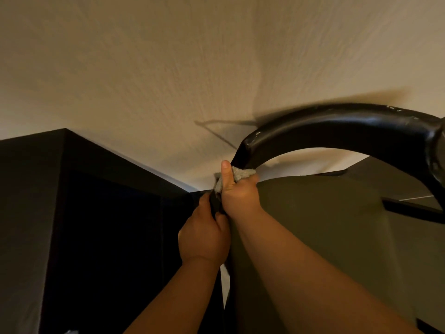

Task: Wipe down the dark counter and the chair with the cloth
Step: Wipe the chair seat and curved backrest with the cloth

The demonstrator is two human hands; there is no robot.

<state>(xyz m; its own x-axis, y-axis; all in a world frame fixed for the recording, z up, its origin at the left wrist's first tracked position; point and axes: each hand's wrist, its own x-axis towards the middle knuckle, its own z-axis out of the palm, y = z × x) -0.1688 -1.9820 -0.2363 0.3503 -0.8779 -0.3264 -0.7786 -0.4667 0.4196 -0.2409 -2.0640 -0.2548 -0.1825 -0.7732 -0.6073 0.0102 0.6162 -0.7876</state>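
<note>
Indoor furnished room, probably domestic; exact type not determinable. Evidence: black curved-frame chair (337, 126) with chipped finish, textured cream wall (144, 68) behind it. Dark tabletop (31, 165) stands left of chair, against that wall.

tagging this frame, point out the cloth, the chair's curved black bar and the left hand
cloth (243, 173): head view, grey tuft poking out on top
curved black bar (337, 131): head view, middle of the arch
left hand (204, 235): head view, back of the hand

cloth (241, 174) on chair (337, 131); counter (96, 237) to L.
</note>
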